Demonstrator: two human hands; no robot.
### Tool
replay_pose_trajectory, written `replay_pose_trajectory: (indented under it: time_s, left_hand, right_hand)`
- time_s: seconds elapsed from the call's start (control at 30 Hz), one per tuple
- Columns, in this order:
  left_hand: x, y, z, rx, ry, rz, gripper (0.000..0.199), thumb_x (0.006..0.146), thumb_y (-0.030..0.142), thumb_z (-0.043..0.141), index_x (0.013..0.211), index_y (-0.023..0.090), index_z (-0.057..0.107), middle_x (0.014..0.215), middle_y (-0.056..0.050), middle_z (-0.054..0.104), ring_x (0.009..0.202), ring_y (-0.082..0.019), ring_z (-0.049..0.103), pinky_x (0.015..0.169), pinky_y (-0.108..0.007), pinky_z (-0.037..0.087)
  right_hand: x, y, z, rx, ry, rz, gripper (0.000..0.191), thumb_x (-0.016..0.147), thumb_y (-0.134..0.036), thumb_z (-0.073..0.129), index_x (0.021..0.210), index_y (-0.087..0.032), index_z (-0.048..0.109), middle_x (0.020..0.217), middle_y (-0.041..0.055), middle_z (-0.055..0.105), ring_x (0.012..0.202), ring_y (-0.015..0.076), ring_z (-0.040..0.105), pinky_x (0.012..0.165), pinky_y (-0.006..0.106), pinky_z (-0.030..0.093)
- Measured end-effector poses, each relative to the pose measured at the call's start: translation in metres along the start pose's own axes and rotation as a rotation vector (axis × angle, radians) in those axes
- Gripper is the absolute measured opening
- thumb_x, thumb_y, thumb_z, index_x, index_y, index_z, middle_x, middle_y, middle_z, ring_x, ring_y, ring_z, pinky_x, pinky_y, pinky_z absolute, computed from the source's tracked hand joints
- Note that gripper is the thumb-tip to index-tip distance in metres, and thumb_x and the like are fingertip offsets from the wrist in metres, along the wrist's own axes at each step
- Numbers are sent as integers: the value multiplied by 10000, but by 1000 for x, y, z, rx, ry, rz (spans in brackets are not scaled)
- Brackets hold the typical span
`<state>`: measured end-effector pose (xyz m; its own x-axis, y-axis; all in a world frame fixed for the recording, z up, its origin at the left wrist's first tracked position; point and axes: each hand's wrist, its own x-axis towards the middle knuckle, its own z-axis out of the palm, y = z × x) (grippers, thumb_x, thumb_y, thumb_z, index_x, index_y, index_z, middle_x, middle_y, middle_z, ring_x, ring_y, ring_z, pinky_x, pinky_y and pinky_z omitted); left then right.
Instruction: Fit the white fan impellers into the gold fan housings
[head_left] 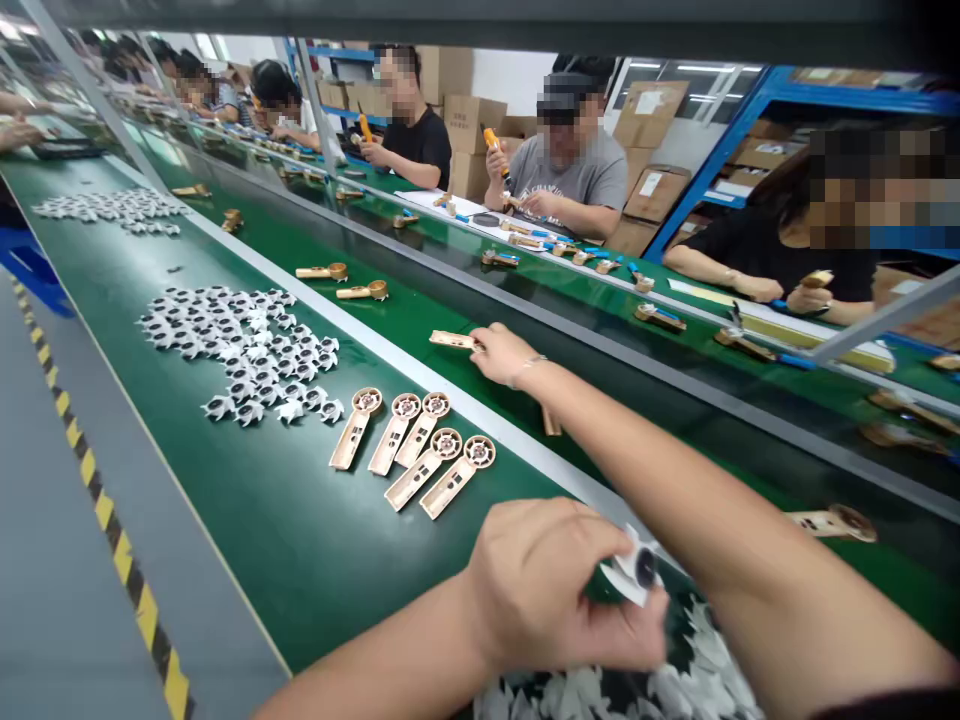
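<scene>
Between the thumb and fingers of my left hand (555,590) is a white fan blade piece (634,568) with a dark centre. My right hand (502,355) reaches across to the green belt, its fingers closed on the end of a tan fan housing (450,340). Several tan housings with round spoked heads (412,455) lie on the green table between the hands and a group of white fan blades (240,350). More white blades (705,660) are heaped below my left hand, partly hidden by it.
A pale rail (360,340) divides the green table (300,560) from the belt, where more tan parts (364,291) lie. Across the line, people (574,170) work with orange tools. A second group of blades (112,207) lies farther left.
</scene>
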<state>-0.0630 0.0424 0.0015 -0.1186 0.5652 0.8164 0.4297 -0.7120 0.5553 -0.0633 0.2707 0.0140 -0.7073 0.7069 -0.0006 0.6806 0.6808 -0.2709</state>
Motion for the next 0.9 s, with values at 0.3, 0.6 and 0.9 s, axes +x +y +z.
replay_pose_trajectory:
  time_s: [0.3, 0.6, 0.9]
  left_hand:
    - [-21, 32, 3, -235, -58, 185, 269, 771, 375, 676, 982, 235, 587, 670, 7, 724, 558, -129, 692, 534, -258, 563]
    - [-32, 37, 15, -248, -346, 30, 282, 708, 257, 763, 944, 227, 611, 742, -18, 718, 618, -153, 671, 583, -266, 568]
    - [-22, 30, 17, -317, -291, -616, 229, 739, 112, 745, 930, 213, 670, 802, 6, 725, 687, -149, 717, 652, -248, 604]
  right_hand:
    - [-192, -19, -3, 72, -162, -244, 363, 854, -72, 576, 1180, -222, 625, 1071, 57, 670, 913, 180, 670, 810, 303, 550]
    - [-258, 18, -26, 42, 260, 95, 440, 894, -215, 593, 1322, -141, 527, 1320, 166, 555, 877, 204, 653, 880, 394, 527]
    - [-544, 31, 12, 75, 411, 826, 186, 937, -330, 547, 942, -191, 670, 762, 39, 691, 619, 171, 640, 560, 287, 520]
